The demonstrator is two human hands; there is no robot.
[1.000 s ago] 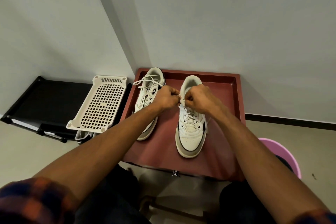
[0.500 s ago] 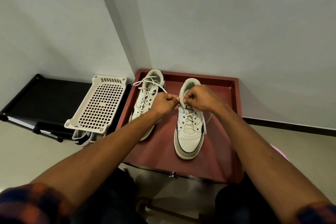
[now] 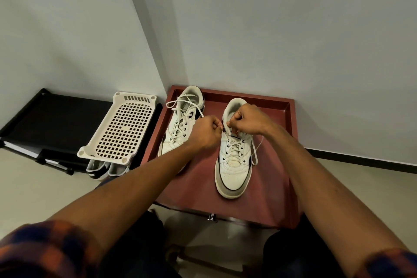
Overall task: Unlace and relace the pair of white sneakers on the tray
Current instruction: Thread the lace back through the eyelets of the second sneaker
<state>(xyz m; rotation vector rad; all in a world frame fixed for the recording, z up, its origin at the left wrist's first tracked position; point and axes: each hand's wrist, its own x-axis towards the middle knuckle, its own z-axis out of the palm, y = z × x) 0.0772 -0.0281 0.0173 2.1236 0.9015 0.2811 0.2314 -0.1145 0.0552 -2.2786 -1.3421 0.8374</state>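
Now both hands, left hand [image 3: 206, 132] and right hand [image 3: 247, 119], pinch the lace [image 3: 226, 128] atop the right-side sneaker [image 3: 233, 160] on the red tray [image 3: 266, 187].

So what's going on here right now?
A person is working on the right sneaker on the red tray. The left hand and the right hand meet at its top eyelets, each pinching the lace. The lower eyelets are laced, and one loose end trails onto the tray beside the shoe. The left sneaker lies untouched alongside, laced but with its ends lying loose.
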